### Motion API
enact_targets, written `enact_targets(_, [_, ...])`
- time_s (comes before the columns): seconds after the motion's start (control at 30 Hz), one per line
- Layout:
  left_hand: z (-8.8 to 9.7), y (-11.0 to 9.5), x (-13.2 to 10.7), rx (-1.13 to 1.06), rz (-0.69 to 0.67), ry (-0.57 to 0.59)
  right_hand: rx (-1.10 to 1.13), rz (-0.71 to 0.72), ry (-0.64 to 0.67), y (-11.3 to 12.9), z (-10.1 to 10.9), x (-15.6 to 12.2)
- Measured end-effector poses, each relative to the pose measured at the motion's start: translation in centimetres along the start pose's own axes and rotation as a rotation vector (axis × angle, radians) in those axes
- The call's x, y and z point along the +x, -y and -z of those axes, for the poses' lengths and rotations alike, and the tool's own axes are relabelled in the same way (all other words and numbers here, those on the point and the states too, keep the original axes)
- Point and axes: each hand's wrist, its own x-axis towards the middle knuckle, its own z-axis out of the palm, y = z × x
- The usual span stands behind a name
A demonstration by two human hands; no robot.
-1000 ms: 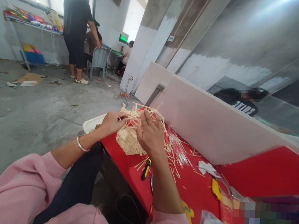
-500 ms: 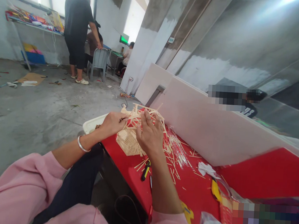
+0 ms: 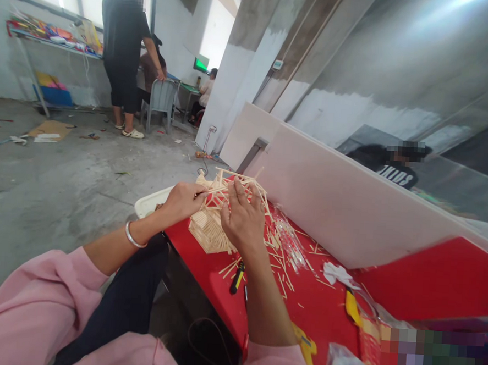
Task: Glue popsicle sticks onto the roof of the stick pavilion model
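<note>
One thin stick (image 3: pixel 217 190) runs from the left hand (image 3: pixel 185 201), pinched narrow on its end, toward the right hand (image 3: pixel 244 213), its long axis bridging the two. The right fingers lie extended over the stick framework (image 3: pixel 228 171), just ahead of both sets of fingertips; whether they grip anything, I cannot tell.

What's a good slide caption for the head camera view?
Left hand and right hand at a structure of pale sticks on a red table, a black-and-yellow tool nearby.
</note>
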Motion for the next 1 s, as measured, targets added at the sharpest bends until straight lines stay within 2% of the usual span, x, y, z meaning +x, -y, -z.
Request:
enact_targets(0.53, [-0.1, 0.2, 0.1, -0.02, -0.009, 0.002, 0.02, -0.004, -0.015, 0.0, -0.1, -0.1])
enact_targets(0.7, [0.1, -0.1, 0.1, -0.028, -0.007, 0.003, 0.003, -0.029, 0.025, 0.3, 0.1, 0.0])
enact_targets(0.87, [-0.2, -0.8, -0.2, -0.12, 0.1, 0.024, 0.03, -0.015, 0.009, 0.1, 0.3, -0.6])
enact_targets(1.0, [-0.8, -2.0, -0.8, -0.406, 0.288, 0.106, 0.076, -0.023, -0.052, 0.1, 1.1, -2.1])
